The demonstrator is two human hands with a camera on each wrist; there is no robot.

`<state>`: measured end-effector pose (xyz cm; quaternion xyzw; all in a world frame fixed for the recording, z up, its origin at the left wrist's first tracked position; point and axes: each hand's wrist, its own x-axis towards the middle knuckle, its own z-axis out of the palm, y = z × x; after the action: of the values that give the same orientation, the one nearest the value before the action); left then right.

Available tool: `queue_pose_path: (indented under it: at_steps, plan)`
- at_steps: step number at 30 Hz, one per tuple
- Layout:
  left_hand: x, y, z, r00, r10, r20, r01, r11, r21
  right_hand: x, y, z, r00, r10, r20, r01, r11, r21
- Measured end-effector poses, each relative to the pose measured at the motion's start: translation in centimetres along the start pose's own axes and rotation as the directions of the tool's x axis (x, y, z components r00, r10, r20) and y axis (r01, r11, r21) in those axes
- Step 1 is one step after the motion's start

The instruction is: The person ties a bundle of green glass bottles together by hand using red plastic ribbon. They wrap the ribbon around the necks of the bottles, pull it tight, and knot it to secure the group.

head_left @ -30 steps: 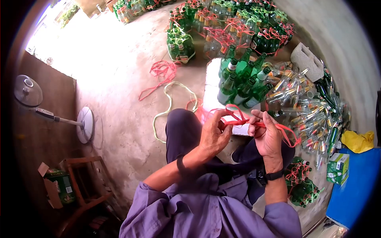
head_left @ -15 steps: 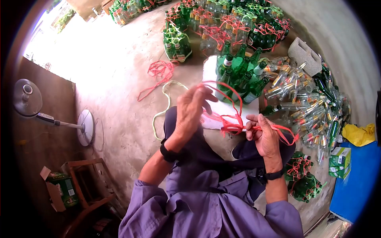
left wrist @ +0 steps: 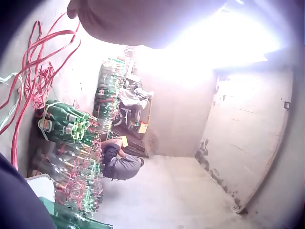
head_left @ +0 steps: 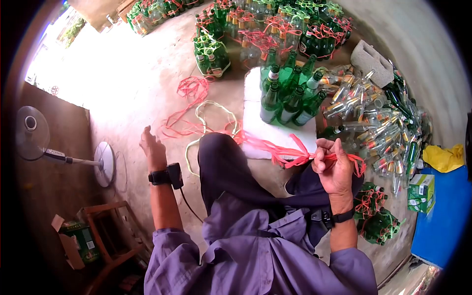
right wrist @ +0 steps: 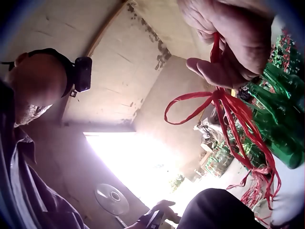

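My right hand (head_left: 335, 169) pinches a bunch of red plastic twine (head_left: 290, 153) near a knot, above my knee. In the right wrist view a loop and loose strands of the twine (right wrist: 219, 98) hang from below those fingers. Out to the left, my left hand (head_left: 153, 148) is raised with its fingers loosely extended, and I see nothing held in it. Long red strands trail leftward across the floor between the hands. Past my knees, several green glass bottles (head_left: 290, 105) stand grouped on a white board (head_left: 252, 98).
Loose clear bottles (head_left: 378, 128) lie heaped on the right, beside a concrete block (head_left: 372, 61). Tied bottle bundles (head_left: 211, 56) stand ahead. Pale green twine (head_left: 200, 115) lies on the floor. A fan (head_left: 104, 164) stands left. Another person (left wrist: 121, 164) bends over in the left wrist view.
My left hand has let go of the red loop and swung far left and down. The loop has dropped, and strands now stretch out leftward. My right hand keeps its pinch.
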<state>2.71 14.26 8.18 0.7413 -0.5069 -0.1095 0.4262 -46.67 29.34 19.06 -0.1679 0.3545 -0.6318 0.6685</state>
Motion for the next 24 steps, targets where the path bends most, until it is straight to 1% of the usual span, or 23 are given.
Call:
queue_pose_path:
  at_steps: [1, 2, 3, 4, 5, 6, 7, 8, 9, 10, 11, 12, 14, 15, 17, 18, 20, 21, 22, 23, 24]
  plan:
    - [0.0, 0.6, 0.7, 1.000, 0.002, 0.003, -0.001, 1.000, -0.003, 0.1, 0.0, 0.0, 1.000, -0.017, 0.021, 0.016, 1.000, 0.022]
    - [-0.4, 1.2, 2.1, 0.993, -0.067, -0.098, 0.036, 0.956, -0.291, 0.3, 0.1, 0.0, 0.999, -0.033, 0.042, 0.031, 0.999, 0.043]
    - [-1.9, 5.8, 2.3, 0.971, -0.165, -0.175, 0.042, 0.832, -0.554, 0.4, 0.2, 0.1, 0.999, -0.029, 0.041, 0.027, 0.999, 0.040]
    - [-4.9, 10.9, 1.6, 0.997, -0.066, -0.048, 0.027, 0.822, -0.569, 0.5, 0.4, 0.3, 0.999, -0.027, 0.039, 0.024, 0.998, 0.064]
    - [-7.5, 15.4, 0.6, 0.990, 0.108, 0.087, -0.039, 0.818, -0.574, 0.7, 0.6, 0.6, 0.999, -0.023, 0.040, 0.020, 0.996, 0.086]
    - [-9.6, 16.8, 0.9, 0.955, 0.152, 0.254, 0.009, 0.843, -0.538, 0.9, 0.9, 1.0, 0.999, -0.015, 0.047, 0.012, 0.997, 0.080]
    - [-11.9, 18.1, 1.5, 0.866, 0.186, 0.465, 0.168, 0.767, -0.620, 1.0, 1.2, 1.5, 0.999, -0.029, 0.046, 0.026, 0.996, 0.080]
    - [-13.5, 19.8, 2.0, 0.760, 0.325, 0.562, 0.150, 0.755, -0.639, 1.1, 1.4, 1.9, 0.998, -0.045, 0.045, 0.042, 0.996, 0.083]
    - [-15.0, 21.4, 2.4, 0.673, 0.400, 0.622, 0.119, 0.771, -0.625, 1.1, 1.6, 2.2, 0.998, -0.043, 0.053, 0.039, 0.996, 0.080]
    - [-16.1, 21.8, 3.6, 0.605, 0.538, 0.587, 0.008, 0.733, -0.680, 1.1, 1.8, 2.3, 0.995, -0.054, 0.084, 0.048, 0.996, 0.078]
    - [-17.7, 22.6, 4.2, 0.605, 0.560, 0.566, 0.068, 0.672, -0.738, 1.1, 2.0, 2.4, 0.991, -0.067, 0.112, 0.059, 0.995, 0.077]
    - [-18.4, 23.1, 4.4, 0.555, 0.576, 0.600, 0.073, 0.685, -0.725, 1.1, 2.2, 2.6, 0.992, -0.069, 0.109, 0.061, 0.995, 0.077]
    - [-19.8, 24.1, 4.8, 0.529, 0.484, 0.697, 0.276, 0.678, -0.681, 1.0, 2.6, 2.9, 0.993, -0.089, 0.072, 0.089, 0.996, 0.007]
    - [-20.3, 24.0, 5.1, 0.524, 0.484, 0.701, 0.279, 0.680, -0.678, 1.1, 2.8, 2.6, 0.990, -0.083, 0.110, 0.084, 0.996, -0.003]
    - [-20.9, 23.4, 6.0, 0.600, 0.416, 0.684, 0.290, 0.684, -0.670, 1.0, 3.0, 2.6, 0.989, -0.086, 0.118, 0.090, 0.995, -0.031]
    - [-20.7, 23.5, 5.8, 0.599, 0.415, 0.685, 0.288, 0.687, -0.667, 1.0, 3.2, 2.6, 0.987, -0.089, 0.132, 0.097, 0.994, -0.059]
    - [-20.1, 24.1, 5.1, 0.540, 0.250, 0.803, 0.464, 0.707, -0.533, 1.0, 3.3, 2.4, 0.987, -0.092, 0.134, 0.101, 0.993, -0.061]
    - [-19.9, 24.4, 4.9, 0.583, 0.240, 0.776, 0.470, 0.679, -0.564, 1.0, 3.5, 2.2, 0.988, -0.121, 0.091, 0.130, 0.987, -0.093]
    - [-19.9, 24.0, 5.1, 0.582, 0.237, 0.777, 0.468, 0.684, -0.559, 1.0, 3.6, 2.0, 0.987, -0.152, 0.047, 0.157, 0.980, -0.126]
    - [-20.0, 23.4, 5.5, 0.603, 0.238, 0.761, 0.489, 0.644, -0.588, 0.9, 3.8, 1.7, 0.987, -0.151, 0.046, 0.156, 0.980, -0.120]
    - [-19.8, 23.3, 5.6, 0.624, 0.237, 0.745, 0.507, 0.602, -0.616, 0.9, 3.9, 1.3, 0.989, -0.149, -0.024, 0.144, 0.980, -0.139]
